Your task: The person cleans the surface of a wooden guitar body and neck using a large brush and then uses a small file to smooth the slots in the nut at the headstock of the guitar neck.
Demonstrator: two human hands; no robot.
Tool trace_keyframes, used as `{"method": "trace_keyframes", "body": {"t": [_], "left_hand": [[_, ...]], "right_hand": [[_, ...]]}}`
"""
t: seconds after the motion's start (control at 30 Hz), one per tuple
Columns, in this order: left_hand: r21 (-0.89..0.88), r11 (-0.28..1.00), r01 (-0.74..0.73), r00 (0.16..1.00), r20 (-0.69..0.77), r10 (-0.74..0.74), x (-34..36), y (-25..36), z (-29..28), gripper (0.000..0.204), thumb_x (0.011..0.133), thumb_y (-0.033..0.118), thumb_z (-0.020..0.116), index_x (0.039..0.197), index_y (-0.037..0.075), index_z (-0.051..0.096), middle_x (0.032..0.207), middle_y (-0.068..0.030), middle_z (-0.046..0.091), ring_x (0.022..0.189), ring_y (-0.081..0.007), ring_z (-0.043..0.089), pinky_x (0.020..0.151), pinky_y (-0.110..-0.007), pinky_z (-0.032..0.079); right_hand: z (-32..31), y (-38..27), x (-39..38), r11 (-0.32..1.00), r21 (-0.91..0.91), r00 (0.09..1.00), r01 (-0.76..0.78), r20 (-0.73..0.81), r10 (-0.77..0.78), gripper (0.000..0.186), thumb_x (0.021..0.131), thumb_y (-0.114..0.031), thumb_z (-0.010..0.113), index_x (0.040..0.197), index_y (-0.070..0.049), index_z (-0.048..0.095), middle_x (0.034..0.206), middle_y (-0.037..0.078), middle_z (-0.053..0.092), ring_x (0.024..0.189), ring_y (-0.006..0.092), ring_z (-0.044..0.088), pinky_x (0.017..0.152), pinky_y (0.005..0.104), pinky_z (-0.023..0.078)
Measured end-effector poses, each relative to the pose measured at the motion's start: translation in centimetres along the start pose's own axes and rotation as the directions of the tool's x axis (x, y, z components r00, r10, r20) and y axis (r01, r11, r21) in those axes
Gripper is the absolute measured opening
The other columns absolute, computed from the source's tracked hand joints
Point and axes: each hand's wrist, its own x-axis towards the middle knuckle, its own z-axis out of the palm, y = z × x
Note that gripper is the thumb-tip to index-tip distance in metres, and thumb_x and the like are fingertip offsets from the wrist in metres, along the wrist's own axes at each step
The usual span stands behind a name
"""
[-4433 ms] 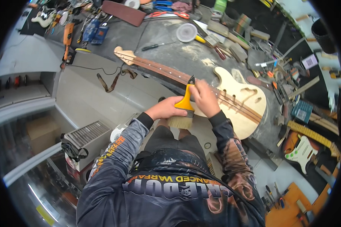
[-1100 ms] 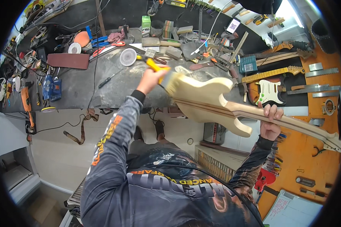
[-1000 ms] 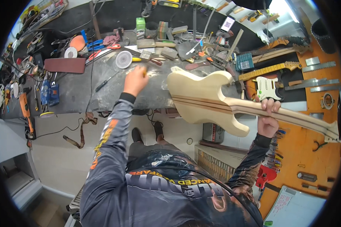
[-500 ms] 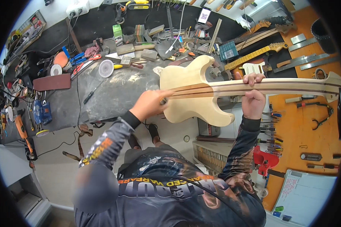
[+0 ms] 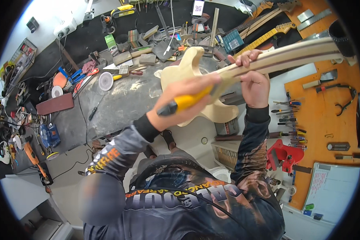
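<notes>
An unfinished pale wooden guitar body (image 5: 188, 76) with its striped neck (image 5: 292, 54) is held up in the air in front of me. My right hand (image 5: 253, 80) grips the neck from below, near where it meets the body. My left hand (image 5: 188, 100) is closed on a yellow-handled tool (image 5: 186, 102) with a black end, pressed against the neck joint. The tool's working end is hidden behind the hand and wood.
A dark workbench (image 5: 124, 96) below carries wood blocks, a round white disc (image 5: 106, 81), screwdrivers and cables. An orange tool board (image 5: 324, 116) with pliers and screwdrivers is at the right, with a red vise (image 5: 282, 156) below it. More guitar necks (image 5: 264, 38) lie at the back.
The guitar left the bench and was lifted and turned, neck now pointing right. My left hand went out to the bench, then came back onto the guitar holding the yellow-handled tool.
</notes>
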Motion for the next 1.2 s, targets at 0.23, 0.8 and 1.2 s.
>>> {"method": "trace_keyframes", "body": {"t": [0.23, 0.8, 1.2], "left_hand": [[0.206, 0.894, 0.398, 0.898, 0.113, -0.426, -3.6, -4.6, -3.2, 0.053, 0.095, 0.005, 0.068, 0.147, 0.009, 0.071, 0.125, -0.0164, 0.080, 0.103, -0.0217, 0.078, 0.096, -0.036, 0.060], [-0.620, 0.577, 0.532, 0.618, -0.182, -0.765, -15.4, -13.8, 3.6, 0.056, 0.107, 0.021, 0.067, 0.160, 0.007, 0.059, 0.139, -0.0041, 0.067, 0.115, -0.0122, 0.062, 0.095, -0.030, 0.055], [-0.343, 0.757, 0.556, 0.812, 0.026, -0.584, -18.9, -9.6, 6.7, 0.051, 0.105, 0.016, 0.068, 0.155, 0.006, 0.062, 0.147, -0.0172, 0.070, 0.131, -0.0286, 0.070, 0.113, -0.037, 0.052]], "right_hand": [[-1.1, -0.2, -0.4, 1.000, 0.007, 1.000, -0.001, 0.012, 0.001, 0.059, 0.062, 0.015, 0.051, 0.116, -0.010, 0.053, 0.102, 0.007, 0.053, 0.108, 0.0261, 0.060, 0.128, 0.0613, 0.039], [-8.3, -1.5, -2.3, 0.998, 0.059, 0.989, -0.016, -0.144, 0.024, 0.063, 0.057, 0.015, 0.048, 0.113, -0.012, 0.051, 0.098, 0.005, 0.049, 0.108, 0.0258, 0.056, 0.140, 0.0667, 0.016], [-13.0, -1.4, -4.4, 0.994, 0.106, 0.962, 0.036, -0.272, -0.006, 0.061, 0.057, 0.015, 0.047, 0.113, -0.012, 0.050, 0.101, 0.006, 0.049, 0.110, 0.0271, 0.057, 0.139, 0.0679, 0.017]]}}
